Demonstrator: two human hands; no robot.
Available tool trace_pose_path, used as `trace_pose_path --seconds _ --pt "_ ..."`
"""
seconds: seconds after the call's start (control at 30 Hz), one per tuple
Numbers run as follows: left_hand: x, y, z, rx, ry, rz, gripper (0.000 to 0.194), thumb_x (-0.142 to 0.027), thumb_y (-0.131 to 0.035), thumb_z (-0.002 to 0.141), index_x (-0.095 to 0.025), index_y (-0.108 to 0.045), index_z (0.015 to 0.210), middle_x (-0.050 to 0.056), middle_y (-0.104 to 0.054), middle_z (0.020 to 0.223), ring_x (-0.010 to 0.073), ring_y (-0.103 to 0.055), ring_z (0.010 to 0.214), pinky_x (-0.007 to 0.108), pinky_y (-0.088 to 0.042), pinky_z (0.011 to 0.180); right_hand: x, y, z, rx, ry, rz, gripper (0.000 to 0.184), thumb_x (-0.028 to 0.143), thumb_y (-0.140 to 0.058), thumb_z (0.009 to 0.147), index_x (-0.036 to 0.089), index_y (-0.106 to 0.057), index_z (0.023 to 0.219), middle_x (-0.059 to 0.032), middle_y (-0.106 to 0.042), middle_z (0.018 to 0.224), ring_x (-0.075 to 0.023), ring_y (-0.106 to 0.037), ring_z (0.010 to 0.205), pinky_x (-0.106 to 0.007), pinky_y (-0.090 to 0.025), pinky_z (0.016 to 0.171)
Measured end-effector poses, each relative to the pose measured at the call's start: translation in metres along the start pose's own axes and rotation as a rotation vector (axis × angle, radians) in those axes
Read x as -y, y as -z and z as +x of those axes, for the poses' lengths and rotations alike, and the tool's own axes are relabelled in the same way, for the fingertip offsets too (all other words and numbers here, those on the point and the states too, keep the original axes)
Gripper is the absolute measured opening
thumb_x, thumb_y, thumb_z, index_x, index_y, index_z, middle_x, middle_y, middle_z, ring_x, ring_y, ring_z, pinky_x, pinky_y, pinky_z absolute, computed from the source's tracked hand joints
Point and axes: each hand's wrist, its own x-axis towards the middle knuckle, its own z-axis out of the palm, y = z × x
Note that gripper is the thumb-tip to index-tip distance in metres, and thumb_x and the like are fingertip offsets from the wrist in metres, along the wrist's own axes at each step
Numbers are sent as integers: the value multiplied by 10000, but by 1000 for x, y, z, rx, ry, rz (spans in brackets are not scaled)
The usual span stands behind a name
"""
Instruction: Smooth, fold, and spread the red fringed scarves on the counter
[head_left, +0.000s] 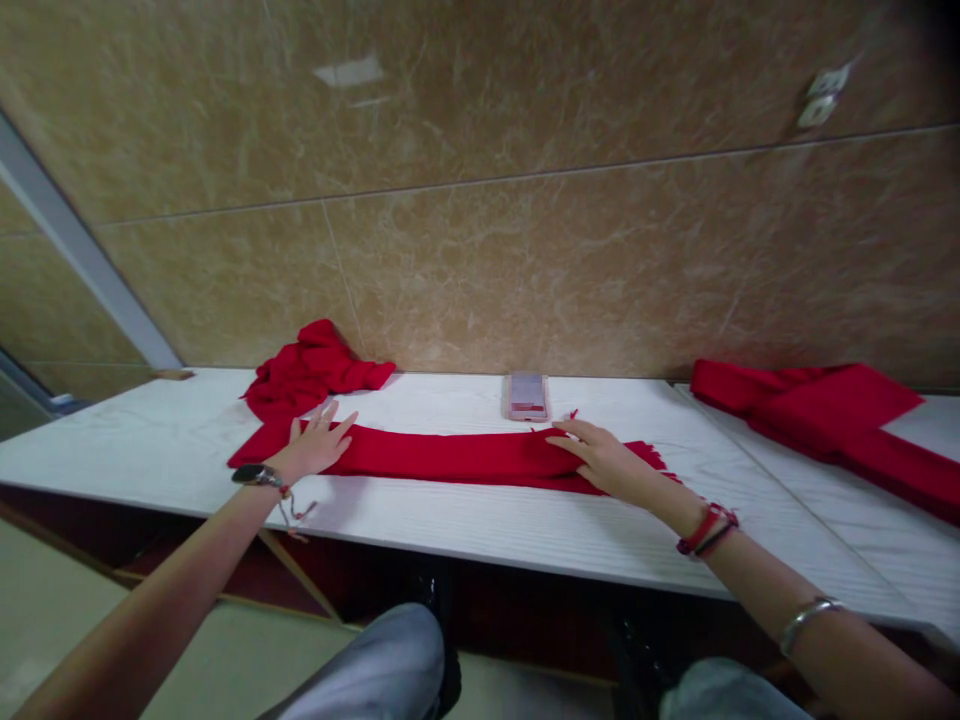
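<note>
A long red scarf (450,456), folded into a narrow strip, lies along the front of the white counter. My left hand (315,445) rests flat near its left end with the fingers spread. Toward the right end, my right hand (596,455) lies on the cloth with its fingers stretched out; its fingertips touch the upper edge. A ragged, fringed edge shows just right of that hand. Behind my left hand sits a crumpled heap of red cloth (307,370), which meets the strip's left end; whether they are one piece I cannot tell.
A phone (527,397) lies behind the strip, near the tiled wall (525,270). Folded red cloth (825,410) lies at the right, past a seam in the white counter (465,530). Below the counter are open shelf spaces and my knees. A socket (823,95) is on the wall.
</note>
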Motion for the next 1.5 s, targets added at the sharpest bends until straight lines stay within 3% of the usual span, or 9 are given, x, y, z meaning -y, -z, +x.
trace_pose_path --seconds 0.1,0.27,0.37,0.6,0.77,0.87,1.03,1.23,1.5 --pt "-46 10 -2 -109 -250 -35 473 -354 -351 878 -216 -384 1329 118 -167 1465 321 -115 1335 569 -122 1018 3 -5 0 76 18 35 525 46 -485 702 224 -533 1194 -90 -467 1311 -250 -398 1215 -458 -392 936" --pt "-135 24 -6 56 -560 -230 501 -447 -301 903 -284 -264 1375 81 -110 1481 278 -86 1344 486 -186 1036 6 13 12 67 88 0 391 21 -401 789 207 -618 1056 -74 -652 1036 -197 -562 1013 -441 -387 923" --pt "-162 19 -9 112 -642 -253 497 -435 -274 916 -293 -216 1389 77 -111 1480 273 -89 1345 499 -174 1035 9 34 16 -28 154 -115 318 68 -401 841 178 -613 1051 -91 -643 1013 -192 -564 968 -439 -357 947" --pt "-160 -3 -14 4 -734 -240 472 -442 -262 920 -303 -263 1371 48 -208 1462 228 -145 1339 452 -151 1052 13 33 2 61 329 -188 211 151 -444 869 163 -642 939 -69 -632 878 -178 -552 886 -381 -419 866" --pt "-161 8 -15 60 -745 -193 545 -519 -289 889 -294 -233 1382 67 -177 1469 246 -109 1345 473 -131 1048 8 26 -2 41 301 -200 250 139 -408 882 148 -638 980 -77 -625 861 -169 -555 839 -341 -455 810" --pt "-169 20 -17 -7 -808 -157 620 -568 -382 835 -284 -263 1373 76 -177 1468 267 -80 1347 492 -88 1051 7 36 2 -19 275 -258 288 124 -368 892 153 -623 1021 -88 -628 905 -173 -559 861 -381 -435 866" --pt "-189 29 -20 -173 -958 -111 422 -220 -387 887 -217 -391 1309 64 -328 1412 172 -316 1275 335 -189 1060 8 45 6 -6 259 -279 282 114 -378 883 153 -614 1034 -102 -625 951 -183 -562 878 -398 -433 868" --pt "-189 22 -17 -118 -1021 -123 537 -1 -308 824 -180 -362 1327 52 -351 1401 132 -323 1272 243 -256 1021 11 35 1 97 283 -241 244 105 -427 864 154 -645 963 -103 -636 988 -183 -578 872 -338 -477 772" --pt "-200 43 -17 -267 -893 -131 618 18 -296 825 -330 -324 1334 -18 -257 1445 163 -152 1339 417 -115 1075 4 65 1 -45 219 -182 323 139 -331 908 186 -589 1097 -96 -628 1052 -195 -535 954 -394 -438 829"
